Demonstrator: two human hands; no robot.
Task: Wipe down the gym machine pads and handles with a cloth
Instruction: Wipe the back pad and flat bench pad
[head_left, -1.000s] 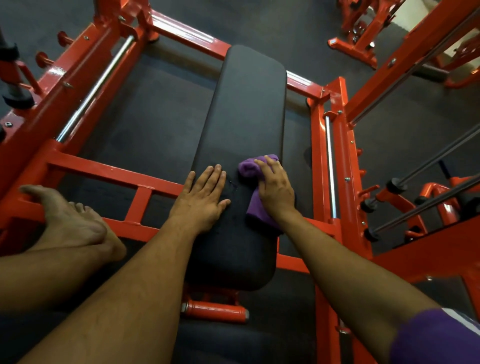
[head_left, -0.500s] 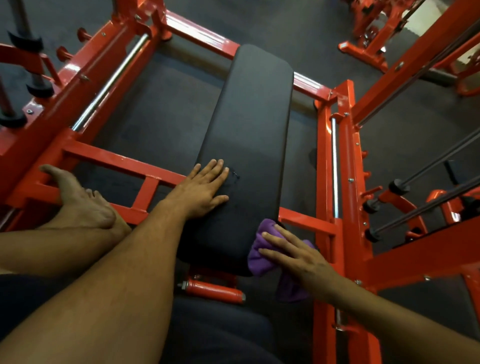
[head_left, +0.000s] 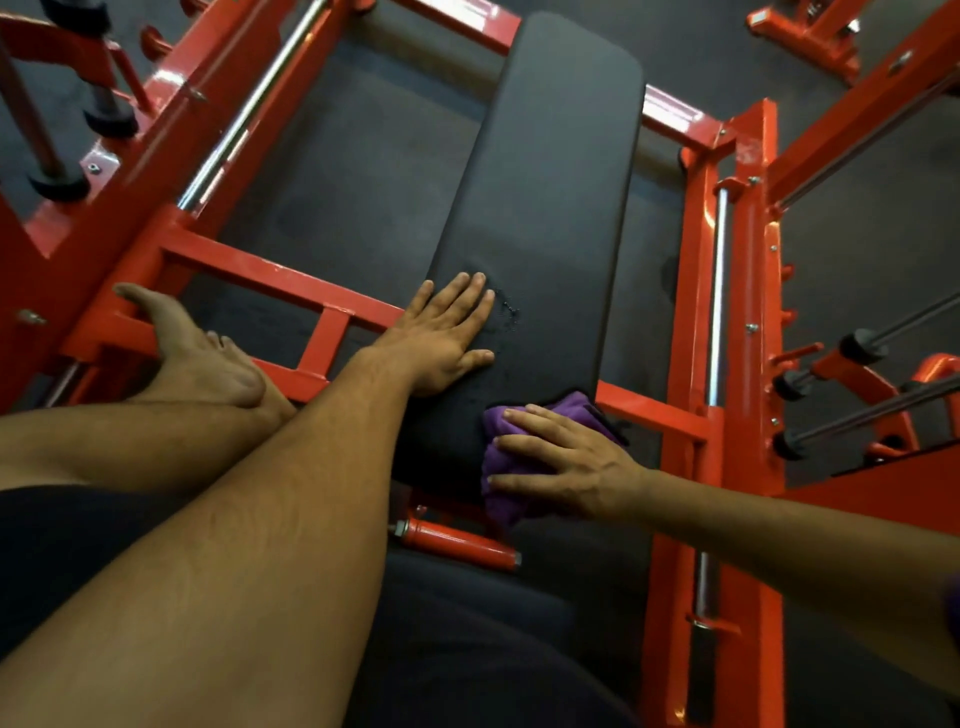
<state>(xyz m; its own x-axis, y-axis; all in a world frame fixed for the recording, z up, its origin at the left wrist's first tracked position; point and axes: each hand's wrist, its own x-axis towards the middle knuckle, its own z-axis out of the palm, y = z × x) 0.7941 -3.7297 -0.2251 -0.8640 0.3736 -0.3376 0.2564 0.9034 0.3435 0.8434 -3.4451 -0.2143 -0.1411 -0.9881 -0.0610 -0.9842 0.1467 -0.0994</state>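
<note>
Left hand (head_left: 441, 343) flat on black pad (head_left: 545, 182), fingers straight, gripping nothing. Right hand (head_left: 566, 467) spread over purple cloth (head_left: 506, 457), fingers extended, pressing it against pad's near right corner; cloth bunched, partly draped over the edge. Bare foot (head_left: 202, 358) on red frame (head_left: 249, 270) at left.

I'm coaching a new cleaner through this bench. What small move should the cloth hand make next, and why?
Probably sweep the purple cloth up the black bench pad. The right hand presses it with spread fingers at the pad's near right corner, the left hand lies flat on the left edge, and the long stretch beyond both hands is not covered.
</note>
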